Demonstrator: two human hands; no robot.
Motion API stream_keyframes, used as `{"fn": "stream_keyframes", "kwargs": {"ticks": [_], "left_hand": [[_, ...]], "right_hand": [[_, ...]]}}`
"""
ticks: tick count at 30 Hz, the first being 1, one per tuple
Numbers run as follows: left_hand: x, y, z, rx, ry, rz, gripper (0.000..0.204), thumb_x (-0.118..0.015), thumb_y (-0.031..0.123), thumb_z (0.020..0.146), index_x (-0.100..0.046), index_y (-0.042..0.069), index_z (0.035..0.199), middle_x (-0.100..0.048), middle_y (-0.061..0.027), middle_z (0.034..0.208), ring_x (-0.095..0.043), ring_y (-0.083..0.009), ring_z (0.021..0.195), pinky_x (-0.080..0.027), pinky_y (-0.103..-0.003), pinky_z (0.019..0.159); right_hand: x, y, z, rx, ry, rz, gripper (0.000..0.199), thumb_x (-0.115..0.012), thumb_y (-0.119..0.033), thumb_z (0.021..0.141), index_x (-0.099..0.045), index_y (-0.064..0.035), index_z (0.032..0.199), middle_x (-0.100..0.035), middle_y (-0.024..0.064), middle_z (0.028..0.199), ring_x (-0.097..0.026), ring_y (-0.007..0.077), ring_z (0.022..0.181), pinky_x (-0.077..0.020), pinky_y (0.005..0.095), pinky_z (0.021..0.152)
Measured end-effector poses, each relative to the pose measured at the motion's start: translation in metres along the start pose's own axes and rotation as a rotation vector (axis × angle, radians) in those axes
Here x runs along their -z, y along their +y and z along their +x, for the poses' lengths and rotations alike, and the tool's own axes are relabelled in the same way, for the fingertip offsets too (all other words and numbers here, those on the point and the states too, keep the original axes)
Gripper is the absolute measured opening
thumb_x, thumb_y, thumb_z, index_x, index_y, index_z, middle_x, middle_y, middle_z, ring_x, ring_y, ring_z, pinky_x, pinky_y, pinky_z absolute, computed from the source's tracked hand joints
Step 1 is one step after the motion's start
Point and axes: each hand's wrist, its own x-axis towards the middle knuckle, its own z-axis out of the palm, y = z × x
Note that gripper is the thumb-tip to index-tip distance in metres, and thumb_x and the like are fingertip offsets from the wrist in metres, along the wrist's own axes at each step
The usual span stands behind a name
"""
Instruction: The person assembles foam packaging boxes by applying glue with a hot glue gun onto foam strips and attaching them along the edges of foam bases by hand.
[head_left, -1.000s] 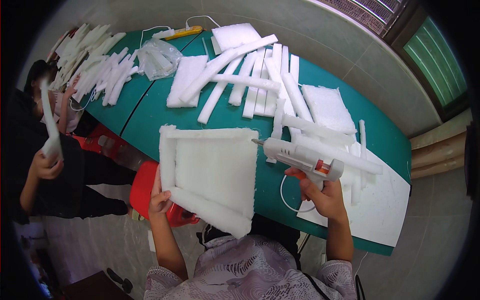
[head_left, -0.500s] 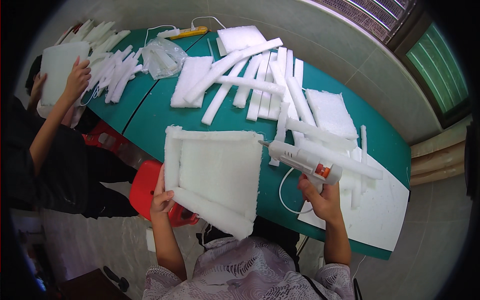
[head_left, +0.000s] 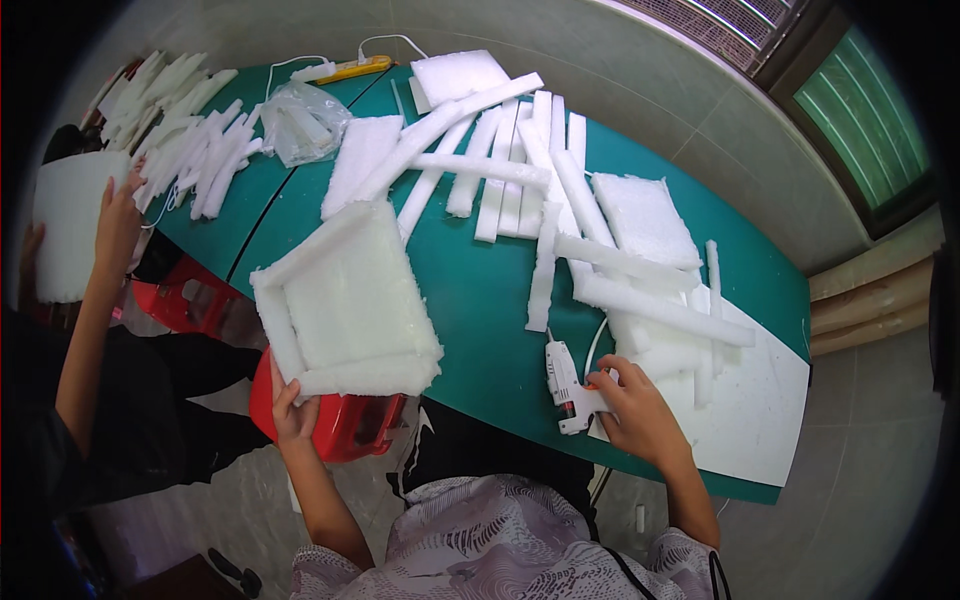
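My left hand (head_left: 292,412) grips the lower left corner of a white foam panel (head_left: 355,300) with foam strips along its left, top and bottom edges. The right edge shows no strip. The panel is tilted, in front of the table's near edge. Over the table's near right part, my right hand (head_left: 642,415) has its fingers around the handle of a white hot glue gun (head_left: 563,385). The gun is turned on its side at the tabletop, its nozzle pointing away from me and its cord curving behind it. The grip is partly hidden by my fingers.
Loose foam strips (head_left: 640,262) and square foam pieces (head_left: 645,218) cover much of the green table (head_left: 470,365). A white board (head_left: 755,430) lies at right. Red stools (head_left: 365,425) stand by the near edge. At left, another person holds a foam panel (head_left: 78,230).
The glue gun has come down and away from the foam panel, turning so its nozzle points away from me. My left hand has shifted the panel left and tilted it.
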Motion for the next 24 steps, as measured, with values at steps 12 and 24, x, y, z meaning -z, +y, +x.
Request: {"fn": "stream_keyframes", "kwargs": {"ticks": [12, 24], "left_hand": [[-0.012, -0.002, -0.001, 0.008, 0.015, 0.051, 0.09, -0.061, 0.011, 0.075, -0.011, 0.012, 0.15, -0.028, -0.0147, 0.148, -0.03, -0.0322, 0.136, -0.027, -0.046, 0.111], [-0.018, 0.012, -0.007, 0.003, -0.015, 0.082, 0.094, -0.063, 0.011, 0.071, -0.01, 0.009, 0.149, -0.029, -0.0143, 0.147, -0.031, -0.0311, 0.136, -0.03, -0.044, 0.109]], "right_hand": [[-0.006, -0.02, 0.09, 0.012, 0.043, -0.044, 0.034, -0.058, -0.007, 0.079, -0.057, -0.0042, 0.114, -0.061, 0.0154, 0.087, -0.063, 0.0349, 0.076, -0.0512, 0.0409, 0.069], [-0.013, -0.023, 0.16, 0.007, -0.06, -0.35, 0.039, -0.053, 0.003, 0.079, -0.06, -0.0086, 0.116, -0.062, 0.0183, 0.083, -0.063, 0.0341, 0.079, -0.051, 0.0415, 0.069]]}}
